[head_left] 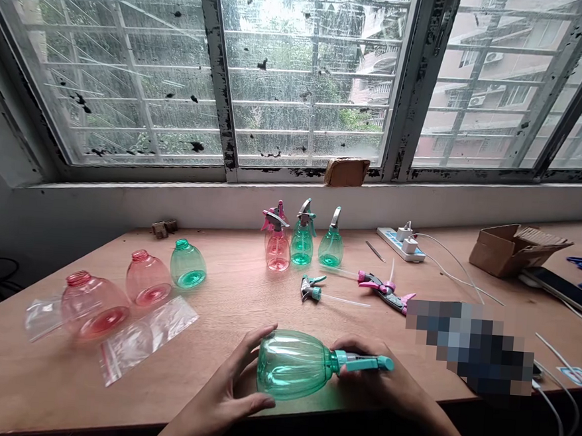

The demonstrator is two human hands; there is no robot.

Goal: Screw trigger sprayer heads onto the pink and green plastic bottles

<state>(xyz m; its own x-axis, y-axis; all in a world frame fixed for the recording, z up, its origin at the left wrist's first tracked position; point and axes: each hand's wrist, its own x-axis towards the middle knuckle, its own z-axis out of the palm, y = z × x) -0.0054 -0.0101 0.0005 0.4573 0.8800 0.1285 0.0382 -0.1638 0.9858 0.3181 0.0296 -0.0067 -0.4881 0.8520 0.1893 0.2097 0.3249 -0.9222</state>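
Note:
A green spray bottle (294, 366) lies on its side in both my hands near the table's front edge, its base to the left. Fitted at its neck is a teal-levered spray head (366, 363). My left hand (229, 390) curves around the base end, thumb below and fingers above. My right hand (395, 379) grips behind the neck and spray head; part of its fingers is hidden. Just beyond lie a loose green-grey spray head (312, 288) with a clear tube and loose pink-grey spray heads (385, 290).
Headless pink bottles (96, 307) and a headless green bottle (188, 265) lean at left, beside plastic bags (148, 337). Several bottles with heads (302, 244) stand at the back. Tweezers (376, 251), a power strip (401, 244), a cardboard box (510, 252) and cables occupy the right.

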